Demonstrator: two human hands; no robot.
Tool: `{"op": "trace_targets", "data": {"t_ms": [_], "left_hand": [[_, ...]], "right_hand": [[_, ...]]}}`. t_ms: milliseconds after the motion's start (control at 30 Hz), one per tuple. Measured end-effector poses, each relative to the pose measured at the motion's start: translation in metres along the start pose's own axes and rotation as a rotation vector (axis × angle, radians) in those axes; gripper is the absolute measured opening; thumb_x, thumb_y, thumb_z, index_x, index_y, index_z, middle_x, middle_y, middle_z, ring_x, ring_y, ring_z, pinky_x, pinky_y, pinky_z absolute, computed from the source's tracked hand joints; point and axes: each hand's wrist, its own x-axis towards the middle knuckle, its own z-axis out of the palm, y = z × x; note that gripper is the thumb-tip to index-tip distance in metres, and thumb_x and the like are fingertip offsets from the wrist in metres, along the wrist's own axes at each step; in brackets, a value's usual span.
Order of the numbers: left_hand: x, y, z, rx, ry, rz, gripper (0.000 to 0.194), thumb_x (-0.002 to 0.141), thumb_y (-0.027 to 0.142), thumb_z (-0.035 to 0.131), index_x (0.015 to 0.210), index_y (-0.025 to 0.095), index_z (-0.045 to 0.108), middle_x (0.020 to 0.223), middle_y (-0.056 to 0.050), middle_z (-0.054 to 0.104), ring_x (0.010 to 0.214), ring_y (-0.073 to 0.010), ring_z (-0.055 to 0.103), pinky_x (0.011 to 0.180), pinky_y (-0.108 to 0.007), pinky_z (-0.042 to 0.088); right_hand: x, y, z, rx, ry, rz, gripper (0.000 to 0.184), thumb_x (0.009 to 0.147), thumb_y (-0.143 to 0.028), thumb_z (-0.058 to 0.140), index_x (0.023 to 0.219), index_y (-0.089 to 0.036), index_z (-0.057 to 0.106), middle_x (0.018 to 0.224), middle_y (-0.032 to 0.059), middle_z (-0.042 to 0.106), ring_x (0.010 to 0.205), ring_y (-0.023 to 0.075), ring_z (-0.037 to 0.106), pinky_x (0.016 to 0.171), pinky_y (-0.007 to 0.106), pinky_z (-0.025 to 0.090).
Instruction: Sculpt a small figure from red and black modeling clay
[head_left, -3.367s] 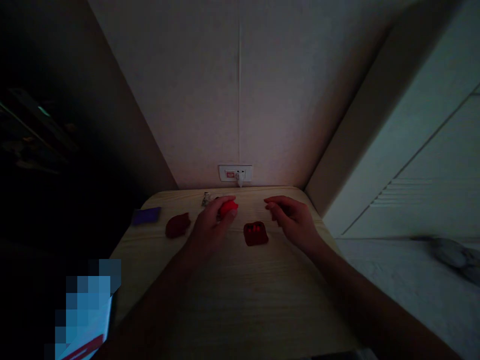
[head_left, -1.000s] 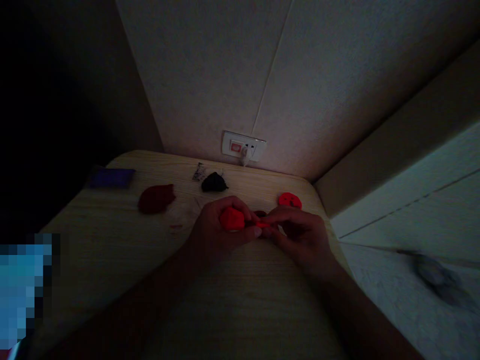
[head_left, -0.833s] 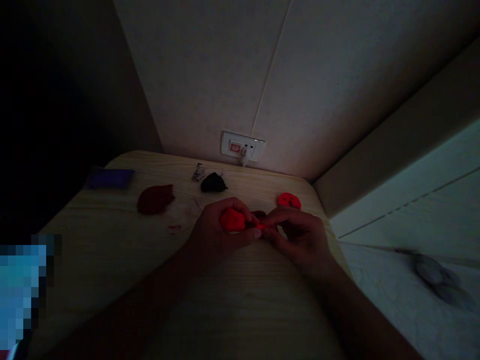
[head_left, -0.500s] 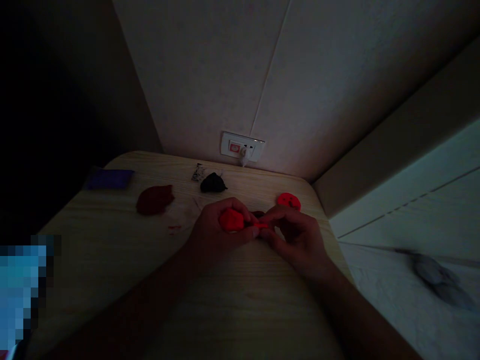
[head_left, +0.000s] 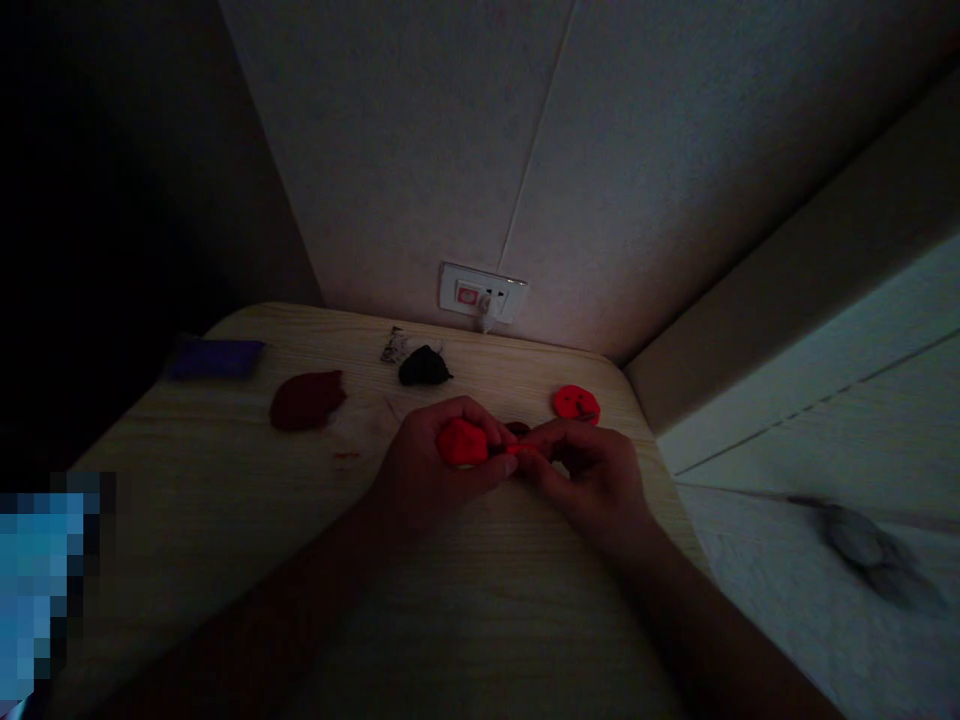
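Note:
My left hand [head_left: 427, 460] is closed around a lump of bright red modelling clay [head_left: 462, 442], which shows between thumb and fingers. My right hand [head_left: 592, 470] pinches a small red strip of clay [head_left: 523, 449] that lies between the fingertips of both hands. Whether the strip joins the lump is hard to see in the dim light. Just behind the fingertips a dark brownish piece [head_left: 517, 428] shows in part. Beyond my right hand lies a flat round red clay disc [head_left: 576, 404] with dark marks on it.
On the wooden table [head_left: 450, 610] lie a dark red flattened clay piece [head_left: 306, 400], a black clay lump [head_left: 424, 366] beside a smudged wrapper [head_left: 393, 345], and a purple packet [head_left: 217, 359]. A wall socket [head_left: 483, 292] with a plug is behind. A pixelated blue area [head_left: 37, 590] covers the lower left.
The red strip between my fingertips looks slightly longer, with my right fingers a little changed in pose. The whole view has shifted slightly; the things on the table stay put.

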Motion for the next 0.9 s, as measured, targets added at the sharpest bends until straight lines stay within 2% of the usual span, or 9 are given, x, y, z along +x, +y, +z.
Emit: {"op": "trace_targets", "data": {"t_ms": [133, 233, 433, 600, 667, 767, 900], "left_hand": [[0.001, 0.002, 0.001, -0.013, 0.028, -0.008, 0.021, 0.068, 0.014, 0.086, 0.074, 0.019, 0.066, 0.085, -0.001, 0.079, 0.077, -0.0153, 0.074, 0.071, -0.026, 0.060], [0.002, 0.002, 0.000, -0.010, 0.093, -0.015, 0.022, 0.067, 0.014, 0.086, 0.073, 0.019, 0.065, 0.082, -0.001, 0.079, 0.074, -0.0157, 0.073, 0.069, -0.027, 0.060], [0.006, -0.003, -0.006, -0.061, 0.207, 0.022, 0.025, 0.070, 0.018, 0.088, 0.078, 0.019, 0.065, 0.087, 0.000, 0.079, 0.075, -0.0147, 0.073, 0.073, -0.027, 0.060], [0.005, -0.002, -0.004, -0.039, 0.178, 0.023, 0.026, 0.072, 0.023, 0.088, 0.078, 0.019, 0.063, 0.085, -0.001, 0.079, 0.072, -0.0145, 0.073, 0.071, -0.026, 0.060], [0.004, 0.001, -0.002, -0.027, 0.163, 0.017, 0.028, 0.071, 0.024, 0.089, 0.078, 0.019, 0.062, 0.085, -0.002, 0.080, 0.073, -0.0157, 0.074, 0.071, -0.027, 0.061], [0.003, 0.004, 0.000, -0.027, 0.171, 0.028, 0.029, 0.070, 0.024, 0.089, 0.079, 0.019, 0.061, 0.086, -0.003, 0.080, 0.076, -0.0177, 0.076, 0.073, -0.030, 0.062], [0.004, 0.002, -0.002, -0.070, 0.205, 0.058, 0.028, 0.070, 0.020, 0.088, 0.080, 0.019, 0.061, 0.091, -0.002, 0.080, 0.083, -0.0183, 0.077, 0.079, -0.032, 0.063]], "right_hand": [[-0.001, -0.001, 0.001, 0.051, -0.005, 0.011, 0.011, 0.080, -0.023, 0.086, 0.082, -0.020, 0.076, 0.069, 0.0009, 0.075, 0.059, 0.0120, 0.067, 0.055, 0.020, 0.055], [0.000, -0.001, -0.002, 0.145, 0.013, 0.042, 0.013, 0.083, -0.026, 0.085, 0.092, -0.021, 0.077, 0.076, 0.0019, 0.077, 0.064, 0.0141, 0.072, 0.060, 0.023, 0.059], [0.006, 0.003, -0.013, 0.177, 0.180, -0.031, 0.015, 0.085, -0.025, 0.084, 0.099, -0.025, 0.082, 0.088, 0.0027, 0.080, 0.063, 0.0119, 0.069, 0.058, 0.024, 0.059], [0.004, 0.000, -0.009, 0.138, 0.076, -0.058, 0.019, 0.083, -0.022, 0.085, 0.101, -0.028, 0.084, 0.091, 0.0024, 0.082, 0.076, 0.0159, 0.075, 0.070, 0.028, 0.063], [0.003, 0.000, -0.008, 0.116, 0.082, -0.050, 0.015, 0.086, -0.024, 0.083, 0.101, -0.028, 0.084, 0.088, 0.0025, 0.081, 0.074, 0.0164, 0.074, 0.068, 0.029, 0.062], [0.004, 0.002, -0.010, 0.091, 0.180, -0.046, 0.010, 0.090, -0.032, 0.080, 0.097, -0.026, 0.083, 0.084, 0.0033, 0.078, 0.064, 0.0153, 0.068, 0.059, 0.030, 0.058], [0.006, 0.004, -0.014, 0.127, 0.244, -0.071, 0.018, 0.094, -0.041, 0.074, 0.093, -0.025, 0.082, 0.087, 0.0044, 0.077, 0.060, 0.0147, 0.064, 0.057, 0.031, 0.055]]}}
